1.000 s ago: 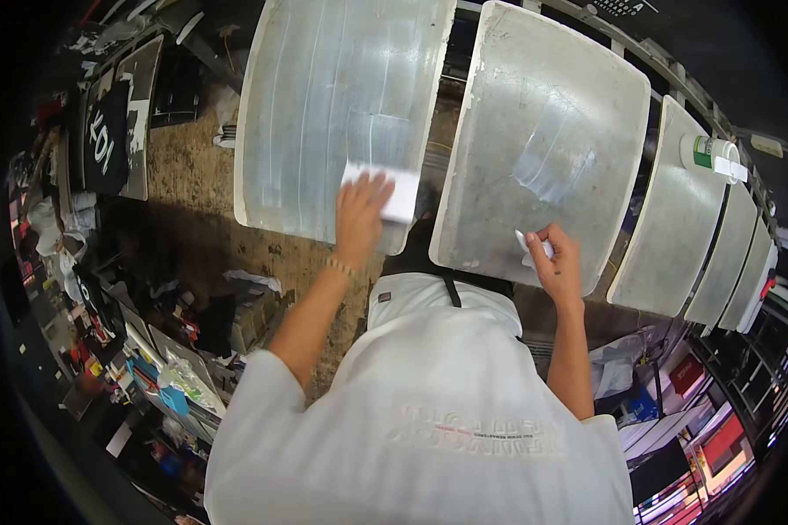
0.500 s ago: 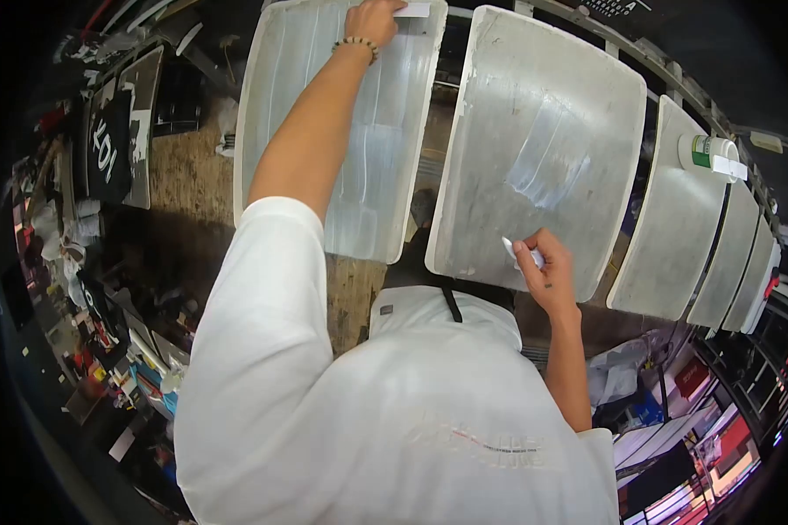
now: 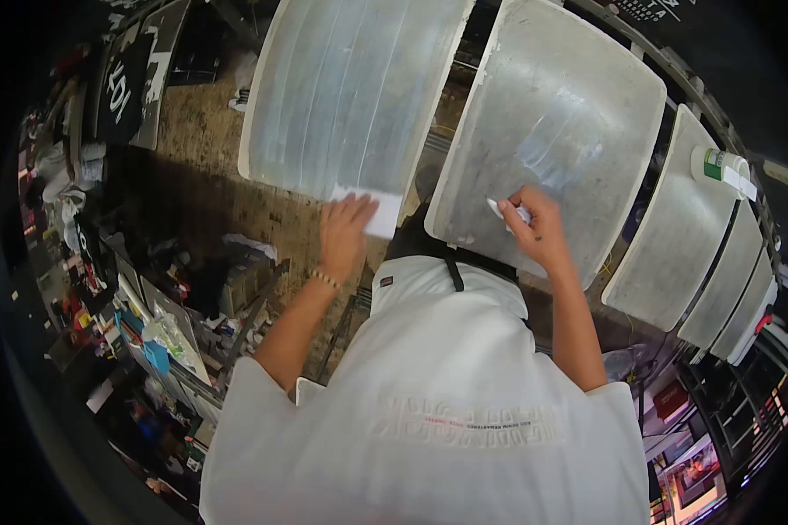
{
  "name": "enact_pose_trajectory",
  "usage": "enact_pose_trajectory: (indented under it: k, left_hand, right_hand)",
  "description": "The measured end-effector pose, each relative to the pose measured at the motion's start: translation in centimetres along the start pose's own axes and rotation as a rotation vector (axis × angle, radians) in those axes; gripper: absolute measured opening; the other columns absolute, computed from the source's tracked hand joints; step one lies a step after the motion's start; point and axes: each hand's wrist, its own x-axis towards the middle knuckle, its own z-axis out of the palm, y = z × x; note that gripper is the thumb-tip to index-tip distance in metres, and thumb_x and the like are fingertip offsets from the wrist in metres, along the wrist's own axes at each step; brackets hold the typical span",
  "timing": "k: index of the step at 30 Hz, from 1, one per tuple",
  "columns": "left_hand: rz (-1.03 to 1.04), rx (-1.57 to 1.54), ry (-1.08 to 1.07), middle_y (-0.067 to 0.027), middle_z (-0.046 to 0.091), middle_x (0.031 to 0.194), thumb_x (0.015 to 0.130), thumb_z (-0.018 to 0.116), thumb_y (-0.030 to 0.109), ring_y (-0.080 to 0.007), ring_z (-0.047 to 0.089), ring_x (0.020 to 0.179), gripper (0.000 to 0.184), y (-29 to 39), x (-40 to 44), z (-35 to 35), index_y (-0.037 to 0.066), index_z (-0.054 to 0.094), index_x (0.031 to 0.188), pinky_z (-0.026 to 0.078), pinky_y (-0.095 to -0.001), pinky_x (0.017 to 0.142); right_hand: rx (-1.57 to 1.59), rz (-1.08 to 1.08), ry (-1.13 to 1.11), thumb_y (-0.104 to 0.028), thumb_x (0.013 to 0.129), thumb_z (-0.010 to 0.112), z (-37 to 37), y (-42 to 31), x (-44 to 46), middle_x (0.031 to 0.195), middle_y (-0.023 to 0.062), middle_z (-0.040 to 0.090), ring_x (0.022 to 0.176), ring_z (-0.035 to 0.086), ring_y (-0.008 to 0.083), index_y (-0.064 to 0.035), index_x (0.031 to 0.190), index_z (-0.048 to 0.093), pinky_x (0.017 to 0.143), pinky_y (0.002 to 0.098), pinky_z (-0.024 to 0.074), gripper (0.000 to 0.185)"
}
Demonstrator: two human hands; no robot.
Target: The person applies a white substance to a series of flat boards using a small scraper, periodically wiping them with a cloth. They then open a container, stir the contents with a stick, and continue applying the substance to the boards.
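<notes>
My left hand (image 3: 345,234) grips a flat white card (image 3: 378,213) at the near edge of the left grey board (image 3: 341,96), whose surface shows long pale streaks. Above the near part of the second grey board (image 3: 534,114), my right hand (image 3: 532,225) is closed around a small crumpled white piece (image 3: 510,213), with its pointed end sticking out to the left. A pale, shiny smear lies on that board beyond my right hand.
More grey boards (image 3: 670,227) continue to the right. A white tub with a green label (image 3: 721,169) lies on the third board. At far left are a black printed cloth (image 3: 123,92) and cluttered shelves. Brown floor shows below the boards.
My left hand went to the far end of the left board, then came back to its near edge with the card. My right hand stays closed on the white piece. The view has shifted slightly.
</notes>
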Motion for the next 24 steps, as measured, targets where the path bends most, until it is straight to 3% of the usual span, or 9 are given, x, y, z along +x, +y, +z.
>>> enact_pose_trajectory:
  k: [3, 6, 12, 14, 16, 17, 18, 22, 24]
  left_hand:
    - [-0.065, -0.058, -0.101, -0.0083, 0.066, 0.131, 0.071, 0.062, -0.003, -0.0305, 0.057, 0.127, 0.056, 0.1, -3.6, -1.6, 0.012, 0.07, 0.124, 0.039, -0.0487, 0.11]
    - [-0.075, -0.147, -0.148, -0.0113, 0.069, 0.127, 0.071, 0.061, -0.005, -0.0315, 0.061, 0.123, 0.053, -1.7, -1.0, -3.8, 0.01, 0.072, 0.121, 0.042, -0.0485, 0.109]
    - [0.134, -0.243, 0.25, -0.0165, 0.072, 0.118, 0.077, 0.054, -0.008, -0.0362, 0.068, 0.11, 0.046, -8.1, 24.2, -4.3, 0.007, 0.074, 0.115, 0.053, -0.0446, 0.099]
    - [0.188, -0.163, 0.271, -0.0119, 0.073, 0.116, 0.078, 0.056, -0.004, -0.0327, 0.069, 0.108, 0.045, -9.3, 34.0, -4.6, 0.01, 0.075, 0.116, 0.053, -0.0433, 0.098]
    - [0.157, 0.02, 0.206, -0.0123, 0.072, 0.12, 0.078, 0.055, -0.003, -0.0336, 0.068, 0.111, 0.047, -10.3, 42.1, -4.6, 0.013, 0.075, 0.118, 0.054, -0.0426, 0.097]
    - [0.155, 0.003, 0.221, -0.0152, 0.073, 0.113, 0.079, 0.056, 0.001, -0.0356, 0.068, 0.108, 0.042, -12.1, 45.8, -2.7, 0.014, 0.077, 0.113, 0.054, -0.0443, 0.095]
    - [0.15, -0.013, 0.232, -0.018, 0.074, 0.106, 0.08, 0.057, 0.004, -0.0376, 0.069, 0.106, 0.037, -12.0, 47.0, -2.5, 0.015, 0.078, 0.109, 0.055, -0.0461, 0.093]
    - [0.084, -0.023, 0.088, -0.0184, 0.073, 0.108, 0.078, 0.058, 0.002, -0.038, 0.07, 0.103, 0.04, -11.7, 45.8, -2.7, 0.015, 0.078, 0.11, 0.055, -0.0475, 0.093]
    - [0.137, 0.088, 0.018, -0.0114, 0.073, 0.116, 0.078, 0.058, 0.0, -0.0321, 0.069, 0.107, 0.043, -10.6, 40.5, -4.1, 0.013, 0.076, 0.114, 0.055, -0.0423, 0.092]
  right_hand:
    - [-0.025, -0.036, -0.01, -0.019, 0.091, 0.072, 0.0, -0.1, 0.0, 0.073, 0.0146, 0.059, 0.062, 0.055, 0.0288, -0.0003, 0.081, 0.064, 0.058, 0.0381, 0.042, 0.023]
    - [-0.058, -0.077, -0.011, -0.018, 0.091, 0.072, -0.1, -0.3, 0.2, 0.073, 0.0148, 0.057, 0.061, 0.053, 0.0292, -0.0004, 0.08, 0.064, 0.057, 0.0388, 0.0411, 0.022]
    - [-0.065, -0.013, 0.016, -0.016, 0.09, 0.072, -0.1, -0.3, -1.8, 0.072, 0.015, 0.055, 0.061, 0.052, 0.0298, -0.0001, 0.079, 0.062, 0.057, 0.0397, 0.0397, 0.022]
    - [-0.073, -0.01, 0.039, -0.016, 0.091, 0.072, 0.1, -0.3, -2.2, 0.071, 0.0147, 0.055, 0.06, 0.052, 0.0297, 0.0, 0.079, 0.062, 0.056, 0.0397, 0.0394, 0.022]
    - [-0.109, -0.029, 0.123, -0.015, 0.091, 0.071, 0.3, -0.3, -2.6, 0.071, 0.0139, 0.054, 0.061, 0.051, 0.029, -0.0001, 0.079, 0.062, 0.057, 0.0392, 0.0394, 0.022]
    - [-0.114, -0.024, 0.126, -0.015, 0.091, 0.071, 0.4, -0.5, -2.7, 0.071, 0.0139, 0.054, 0.061, 0.051, 0.029, -0.0001, 0.079, 0.062, 0.057, 0.0392, 0.0394, 0.022]
    - [-0.081, 0.044, 0.151, -0.015, 0.091, 0.071, 0.6, -0.8, -2.8, 0.071, 0.0134, 0.054, 0.061, 0.052, 0.0288, -0.0001, 0.079, 0.062, 0.057, 0.0391, 0.0395, 0.021]
    - [-0.055, 0.163, 0.165, -0.014, 0.091, 0.072, 1.6, -1.6, -2.9, 0.071, 0.0122, 0.053, 0.062, 0.052, 0.0283, -0.0007, 0.08, 0.062, 0.058, 0.0386, 0.0398, 0.02]
    - [-0.073, 0.117, 0.141, -0.015, 0.091, 0.072, 2.3, -1.4, -2.3, 0.071, 0.0122, 0.053, 0.062, 0.052, 0.0282, -0.0009, 0.08, 0.062, 0.058, 0.0387, 0.0399, 0.021]
